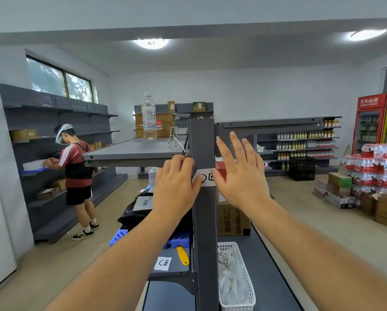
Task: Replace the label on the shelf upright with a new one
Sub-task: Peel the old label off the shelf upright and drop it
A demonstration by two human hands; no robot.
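Note:
A dark grey shelf upright (203, 221) runs up the middle of the view. A white label (206, 177) with black marks lies across it at chest height. My left hand (175, 184) rests on the label's left end, fingers curled against the upright's left edge. My right hand (239, 171) is flat with fingers spread, its thumb on the label's right end. Another white label (162, 263) printed "CE" lies on the lower shelf (171, 254), beside a yellow scraper (183, 255).
A white basket (244, 277) of crumpled paper sits right of the upright. A water bottle (149, 116) stands on the upper shelf (129, 151). Another person (76, 173) works at the left wall shelving. Boxes, black bags and a blue crate lie below.

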